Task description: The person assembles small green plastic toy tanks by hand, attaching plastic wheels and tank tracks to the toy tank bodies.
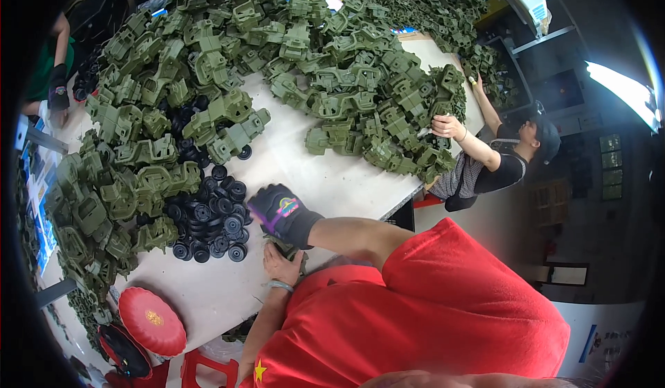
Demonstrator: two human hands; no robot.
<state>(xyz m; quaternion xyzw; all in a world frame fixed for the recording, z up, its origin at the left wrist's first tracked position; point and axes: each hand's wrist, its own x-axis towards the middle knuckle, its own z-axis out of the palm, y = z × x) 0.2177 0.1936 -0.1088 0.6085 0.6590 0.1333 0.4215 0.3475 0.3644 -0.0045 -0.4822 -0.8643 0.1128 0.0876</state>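
Observation:
My left hand (280,266), bare and with a band at the wrist, is closed around a green plastic toy vehicle body (285,247) at the table's near edge. Just beyond it is my right hand (282,215) in a black and purple glove. Its fingers are curled, and whatever they may hold is hidden. Right beside the glove lies a heap of small black toy wheels (216,216). Large piles of green toy vehicle bodies (208,56) rise behind and left of the wheels.
A red scalloped dish (153,321) lies at the table's near left, with a red stool (208,371) below. At the right, a co-worker in a dark cap (547,135) reaches into the green pieces. Another person's gloved hand (59,90) shows at the far left.

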